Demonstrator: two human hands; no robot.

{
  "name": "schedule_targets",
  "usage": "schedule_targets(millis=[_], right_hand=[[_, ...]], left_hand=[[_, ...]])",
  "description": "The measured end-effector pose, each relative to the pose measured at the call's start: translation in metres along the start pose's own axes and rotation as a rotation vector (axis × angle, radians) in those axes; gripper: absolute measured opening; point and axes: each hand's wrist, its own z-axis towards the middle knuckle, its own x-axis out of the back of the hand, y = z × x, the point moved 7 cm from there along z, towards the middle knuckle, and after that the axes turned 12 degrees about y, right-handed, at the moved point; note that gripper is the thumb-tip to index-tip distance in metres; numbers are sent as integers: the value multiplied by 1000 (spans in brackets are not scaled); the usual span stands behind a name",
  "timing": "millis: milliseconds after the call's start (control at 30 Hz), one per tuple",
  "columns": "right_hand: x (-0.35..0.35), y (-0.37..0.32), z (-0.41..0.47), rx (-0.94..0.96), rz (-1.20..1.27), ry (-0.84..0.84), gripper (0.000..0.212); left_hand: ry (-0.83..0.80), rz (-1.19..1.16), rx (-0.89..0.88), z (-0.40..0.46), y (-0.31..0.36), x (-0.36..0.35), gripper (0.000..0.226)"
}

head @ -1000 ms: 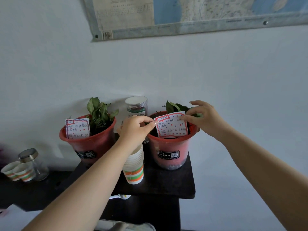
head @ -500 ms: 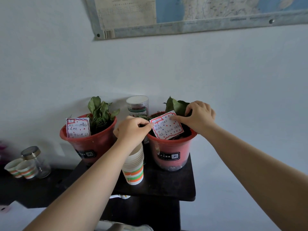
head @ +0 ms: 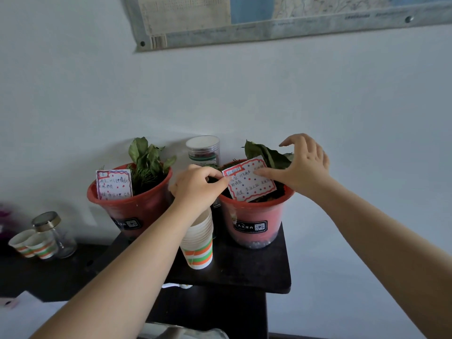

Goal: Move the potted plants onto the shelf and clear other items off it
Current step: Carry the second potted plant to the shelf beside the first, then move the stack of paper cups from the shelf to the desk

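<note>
Head view shows left hand (head: 195, 184) pinching the thin, bendable label card (head: 249, 179), right hand (head: 300, 167) spread loose touching it; pot (head: 254, 216) looks heavy, better gripped under its rim

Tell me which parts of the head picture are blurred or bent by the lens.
Head view: the purple thing at the far left edge is smeared; the map's lower edge bows from wide-angle distortion; the right pot's label card stays sharp though small.

Dim, cool, soft light; blurred, wide-angle-warped edges.
</note>
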Motion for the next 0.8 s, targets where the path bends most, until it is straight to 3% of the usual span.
schedule_targets(millis=[533, 667, 800], right_hand=[[15, -6, -34, 94, 140, 67, 85], [24, -37, -44, 208, 286, 110, 76], [22, -78, -58, 323, 375, 134, 81]], left_hand=[[75, -265, 20, -5, -2, 19, 17], [57, -318, -93, -16, 5, 35, 20], [28, -319, -98, -25, 1, 56, 20]])
